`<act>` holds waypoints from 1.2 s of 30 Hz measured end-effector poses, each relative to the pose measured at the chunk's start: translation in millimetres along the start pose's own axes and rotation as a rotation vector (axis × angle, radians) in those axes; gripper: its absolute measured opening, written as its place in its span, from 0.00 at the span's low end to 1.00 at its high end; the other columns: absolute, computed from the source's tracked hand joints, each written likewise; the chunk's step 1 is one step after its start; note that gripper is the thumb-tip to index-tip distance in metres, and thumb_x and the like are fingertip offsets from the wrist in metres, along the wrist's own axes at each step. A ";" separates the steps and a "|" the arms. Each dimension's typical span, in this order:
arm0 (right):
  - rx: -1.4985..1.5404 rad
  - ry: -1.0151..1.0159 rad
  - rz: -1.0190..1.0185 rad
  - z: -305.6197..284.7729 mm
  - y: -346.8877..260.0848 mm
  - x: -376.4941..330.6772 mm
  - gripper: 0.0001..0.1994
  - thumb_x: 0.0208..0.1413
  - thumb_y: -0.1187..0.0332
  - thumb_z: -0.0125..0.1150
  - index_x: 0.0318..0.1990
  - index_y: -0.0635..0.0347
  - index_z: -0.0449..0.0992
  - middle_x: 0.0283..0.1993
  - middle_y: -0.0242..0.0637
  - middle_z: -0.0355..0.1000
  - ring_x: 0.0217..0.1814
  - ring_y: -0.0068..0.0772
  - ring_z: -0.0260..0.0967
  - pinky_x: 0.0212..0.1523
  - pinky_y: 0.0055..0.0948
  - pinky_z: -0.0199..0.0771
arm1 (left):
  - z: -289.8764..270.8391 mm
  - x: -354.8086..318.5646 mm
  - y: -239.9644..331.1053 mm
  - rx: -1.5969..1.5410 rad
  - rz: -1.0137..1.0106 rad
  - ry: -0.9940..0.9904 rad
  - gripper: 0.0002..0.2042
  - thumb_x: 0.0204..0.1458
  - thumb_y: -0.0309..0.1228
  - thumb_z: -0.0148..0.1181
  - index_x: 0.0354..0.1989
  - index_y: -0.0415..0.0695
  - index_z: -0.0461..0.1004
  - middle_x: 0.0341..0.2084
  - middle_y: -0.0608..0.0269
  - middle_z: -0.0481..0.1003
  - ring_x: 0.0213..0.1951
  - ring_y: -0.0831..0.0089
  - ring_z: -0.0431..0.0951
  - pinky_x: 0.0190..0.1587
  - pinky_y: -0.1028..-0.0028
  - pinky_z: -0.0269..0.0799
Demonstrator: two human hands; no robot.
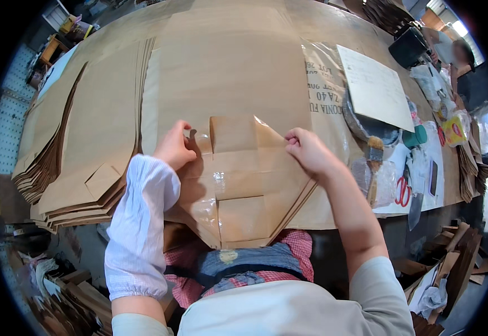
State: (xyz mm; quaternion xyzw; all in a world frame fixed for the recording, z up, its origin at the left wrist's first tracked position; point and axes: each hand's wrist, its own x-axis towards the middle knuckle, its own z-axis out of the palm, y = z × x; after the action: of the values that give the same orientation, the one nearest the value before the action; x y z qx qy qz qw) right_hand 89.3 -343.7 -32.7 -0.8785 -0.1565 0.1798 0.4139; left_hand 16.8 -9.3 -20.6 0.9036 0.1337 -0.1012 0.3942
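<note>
A brown kraft paper bag (240, 173) lies in front of me at the table's near edge, its bottom end spread into a many-sided shape. Folded flaps and shiny, glossy patches show on it. At its left corner my left hand (175, 147), in a white sleeve cover, is curled with thumb and fingers at the paper's edge. My right hand (310, 152) pinches the right corner of the same end between thumb and fingers. The bag's near edge reaches my waist.
Stacks of flat paper bags (101, 123) lie at the left. On the right are a white board (375, 84) over a basin (367, 126), a brush (374, 162), red-handled scissors (403, 187), a knife (416, 210) and a green cap (414, 136). Another person (454, 53) is at the far right.
</note>
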 end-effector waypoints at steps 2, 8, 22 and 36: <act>0.152 -0.355 0.457 -18.5 -25.9 24.8 0.06 0.51 0.74 0.61 0.35 0.68 0.78 0.38 0.43 0.75 0.46 0.43 0.72 0.48 0.33 0.72 | -14.7 13.3 2.0 0.218 -0.009 -0.225 0.12 0.35 0.24 0.64 0.31 0.37 0.75 0.26 0.52 0.75 0.33 0.52 0.76 0.37 0.59 0.72; -0.558 0.023 -0.712 -2.3 3.5 5.9 0.03 0.42 0.75 0.60 0.27 0.60 0.77 0.30 0.35 0.72 0.36 0.33 0.72 0.30 0.32 0.74 | 6.9 -27.3 -8.4 0.568 0.531 0.065 0.04 0.36 0.24 0.61 0.24 0.41 0.77 0.24 0.59 0.76 0.31 0.56 0.77 0.36 0.61 0.73; -0.463 -0.171 -0.672 12.1 -19.8 -78.6 0.27 0.40 0.81 0.51 0.54 0.64 0.71 0.54 0.48 0.70 0.59 0.50 0.66 0.59 0.38 0.67 | 30.2 -105.3 -15.8 0.457 0.626 -0.133 0.24 0.46 0.18 0.51 0.56 0.38 0.68 0.60 0.50 0.65 0.64 0.55 0.61 0.64 0.59 0.59; -0.263 0.213 -0.553 48.5 16.3 -118.2 0.10 0.40 0.75 0.64 0.34 0.63 0.77 0.35 0.41 0.72 0.38 0.44 0.71 0.38 0.37 0.73 | 28.4 -125.4 -22.9 0.264 0.663 -0.118 0.12 0.37 0.19 0.56 0.34 0.39 0.73 0.65 0.47 0.59 0.67 0.46 0.54 0.66 0.57 0.53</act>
State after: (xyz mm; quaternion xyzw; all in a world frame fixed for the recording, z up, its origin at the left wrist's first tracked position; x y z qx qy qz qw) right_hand -35.0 -371.2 -52.2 -0.8625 -0.3671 -0.0541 0.3440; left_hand -111.1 -35.6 -19.1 0.9336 -0.2036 -0.0362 0.2926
